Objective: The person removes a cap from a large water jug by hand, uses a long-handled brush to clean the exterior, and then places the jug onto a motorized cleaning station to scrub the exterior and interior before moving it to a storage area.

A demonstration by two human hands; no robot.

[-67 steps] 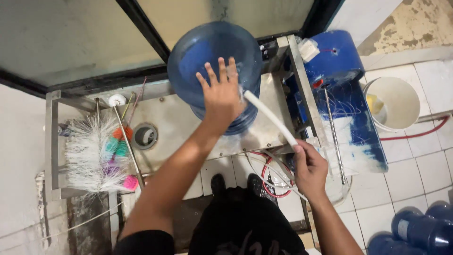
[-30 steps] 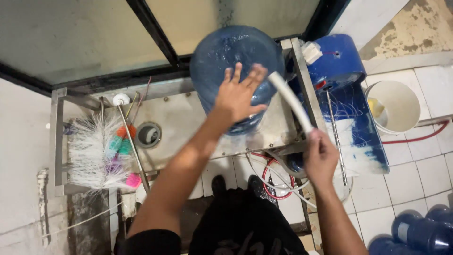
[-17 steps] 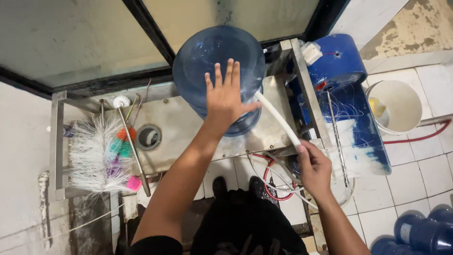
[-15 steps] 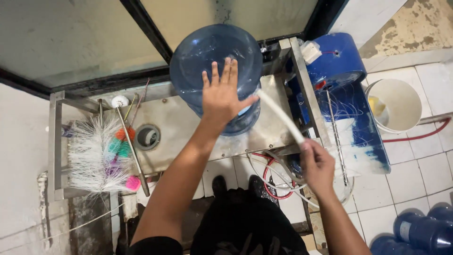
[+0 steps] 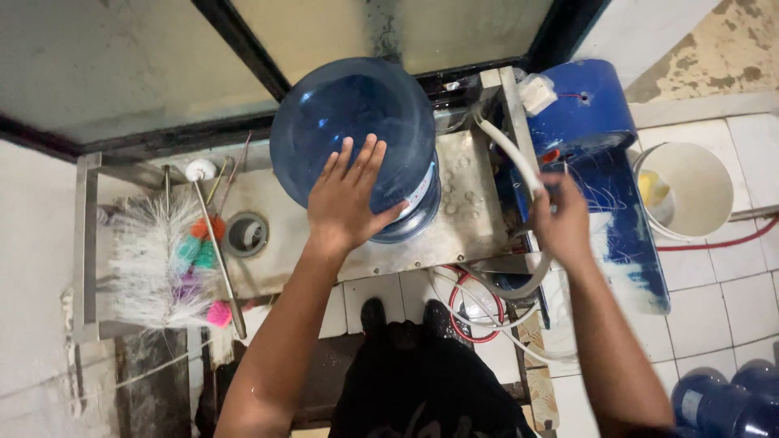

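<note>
Large round translucent blue plastic water jug point(image 5: 357, 122): stood on the steel sink counter point(image 5: 462, 219), under my left hand point(image 5: 350, 199), which lay open, fingers spread flat on it. White flexible hose point(image 5: 510, 154): gripped in my closed right hand point(image 5: 561, 227), just right of the jug. White bristle brush point(image 5: 158, 259): well left of my left hand.

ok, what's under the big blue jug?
The blue jug stands on the wet steel sink top, with the left hand pressed on it. Its own bulk hides the spot beneath it.
</note>
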